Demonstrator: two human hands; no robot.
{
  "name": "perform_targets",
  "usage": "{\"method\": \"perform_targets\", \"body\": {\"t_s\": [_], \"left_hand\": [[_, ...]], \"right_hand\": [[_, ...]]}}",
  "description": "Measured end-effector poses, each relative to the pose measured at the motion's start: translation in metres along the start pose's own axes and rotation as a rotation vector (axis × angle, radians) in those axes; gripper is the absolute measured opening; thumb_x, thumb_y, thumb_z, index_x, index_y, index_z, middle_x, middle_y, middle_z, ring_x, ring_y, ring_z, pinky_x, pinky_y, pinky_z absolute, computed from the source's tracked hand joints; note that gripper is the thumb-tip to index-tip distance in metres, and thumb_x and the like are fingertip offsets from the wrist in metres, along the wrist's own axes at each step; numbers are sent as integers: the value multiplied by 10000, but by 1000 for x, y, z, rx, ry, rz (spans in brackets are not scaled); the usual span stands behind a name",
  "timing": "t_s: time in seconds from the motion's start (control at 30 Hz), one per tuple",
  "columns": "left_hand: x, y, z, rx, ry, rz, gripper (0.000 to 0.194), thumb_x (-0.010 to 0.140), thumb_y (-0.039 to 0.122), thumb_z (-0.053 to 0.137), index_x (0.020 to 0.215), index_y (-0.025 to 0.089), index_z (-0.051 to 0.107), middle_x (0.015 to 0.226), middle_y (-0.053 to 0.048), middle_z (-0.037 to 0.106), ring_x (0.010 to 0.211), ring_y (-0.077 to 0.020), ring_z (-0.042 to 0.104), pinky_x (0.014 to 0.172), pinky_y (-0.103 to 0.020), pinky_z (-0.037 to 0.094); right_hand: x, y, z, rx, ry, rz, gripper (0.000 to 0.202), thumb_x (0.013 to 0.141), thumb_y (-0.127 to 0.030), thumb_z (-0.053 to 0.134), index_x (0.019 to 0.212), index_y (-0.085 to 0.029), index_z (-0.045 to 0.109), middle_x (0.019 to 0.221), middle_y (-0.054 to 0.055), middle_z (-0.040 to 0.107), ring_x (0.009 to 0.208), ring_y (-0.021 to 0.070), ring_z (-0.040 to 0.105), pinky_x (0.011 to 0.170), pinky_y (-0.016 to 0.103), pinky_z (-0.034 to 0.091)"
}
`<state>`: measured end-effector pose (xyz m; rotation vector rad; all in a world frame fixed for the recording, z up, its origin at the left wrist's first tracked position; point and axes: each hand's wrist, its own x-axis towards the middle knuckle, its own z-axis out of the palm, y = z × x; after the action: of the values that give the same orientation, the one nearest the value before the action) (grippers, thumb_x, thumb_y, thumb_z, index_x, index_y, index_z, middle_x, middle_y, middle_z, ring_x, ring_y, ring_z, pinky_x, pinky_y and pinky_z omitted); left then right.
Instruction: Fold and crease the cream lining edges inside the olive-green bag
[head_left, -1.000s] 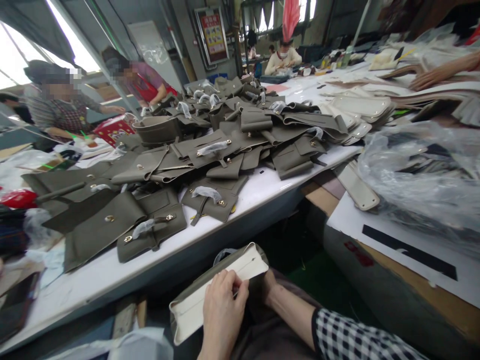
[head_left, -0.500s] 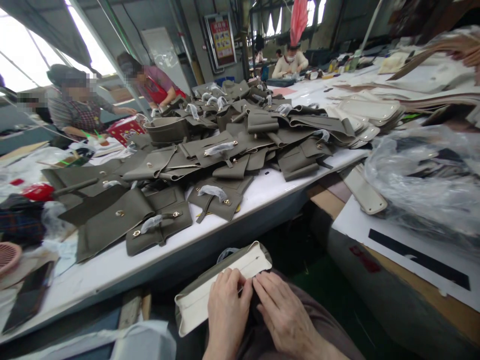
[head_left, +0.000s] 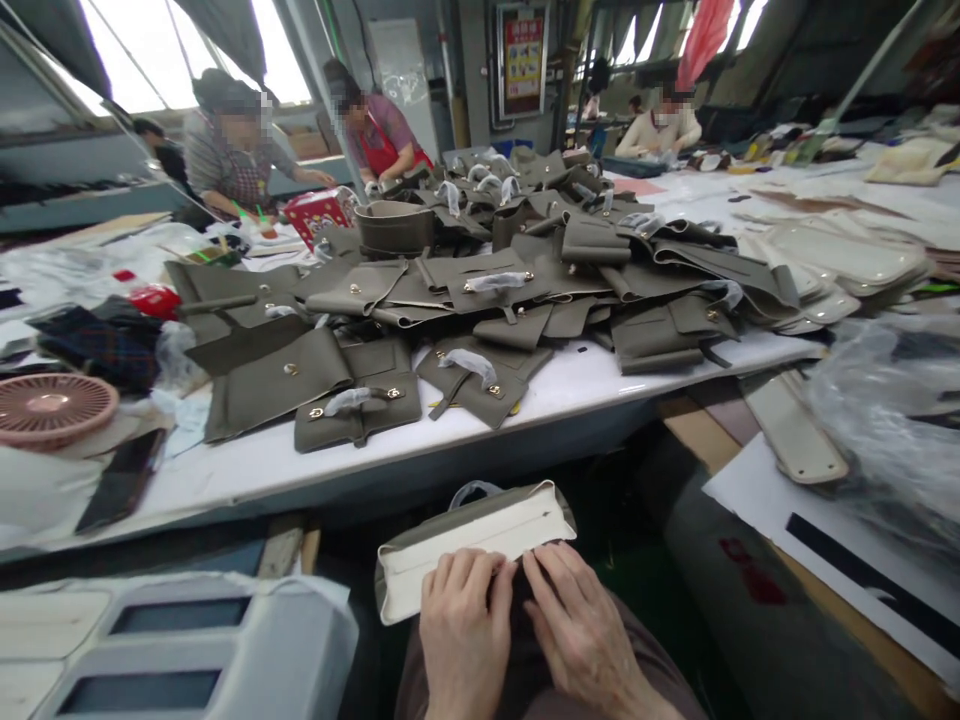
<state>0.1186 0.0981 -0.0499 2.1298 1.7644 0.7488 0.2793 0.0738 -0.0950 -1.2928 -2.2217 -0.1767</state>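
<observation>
A grey-green handbag (head_left: 480, 507) rests on my lap, tilted, its long cream face (head_left: 480, 552) turned up with a thin line running along it. On the near edge, my left hand (head_left: 465, 610) is closed with its fingers curled over the bag. My right hand (head_left: 574, 610) grips the same edge close to the right corner, its fingertips nearly meeting the left thumb. Behind the bag shows a plastic-wrapped handle (head_left: 475, 491). What lies beneath the fingertips is hidden.
A white table (head_left: 247, 478) ahead bears a heap of grey-green bag pieces (head_left: 480, 367), a pink fan (head_left: 56, 408) and a phone (head_left: 122, 480). To the left is a grey machine (head_left: 300, 640). Clear plastic (head_left: 892, 410) covers pieces at right. Several people work beyond.
The camera view has turned left, so the table and heap appear further right and the grey machine shows more. Both hands stay on the handbag's near edge.
</observation>
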Motion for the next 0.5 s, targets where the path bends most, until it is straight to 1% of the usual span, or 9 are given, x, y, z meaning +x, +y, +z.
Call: {"method": "perform_targets", "body": {"t_s": [0.1,0.3,0.4,0.5], "left_hand": [[-6,-10,-3,1,49,-14,71,928,277,584,901,261,648,895,9,656,870,-211,549,795,-369,352],[-16,-25,-11,59,236,-11,30,883,284,651,878,257,662,877,-1,656,869,-219,553,849,-396,361],[-18,-32,-13,80,310,10,38,881,278,646,890,243,657,884,-20,655,911,-233,560,925,-429,367],[-22,-40,-16,82,357,7,32,872,263,648,894,240,650,907,-27,657,937,-235,568,1042,-486,321]], "right_hand": [[2,-7,5,15,19,-32,403,922,-114,478,1300,4,557,1272,214,579,1253,342,469,971,497,522],[12,-24,9,61,10,-72,387,924,-111,470,1279,3,573,1249,204,598,1237,324,485,972,478,525],[18,-33,12,99,2,-106,404,908,-88,470,1290,1,566,1257,197,597,1248,316,479,988,467,520],[23,-43,17,140,1,-147,422,884,-58,473,1290,14,563,1260,199,597,1256,313,472,1005,462,509]]}}
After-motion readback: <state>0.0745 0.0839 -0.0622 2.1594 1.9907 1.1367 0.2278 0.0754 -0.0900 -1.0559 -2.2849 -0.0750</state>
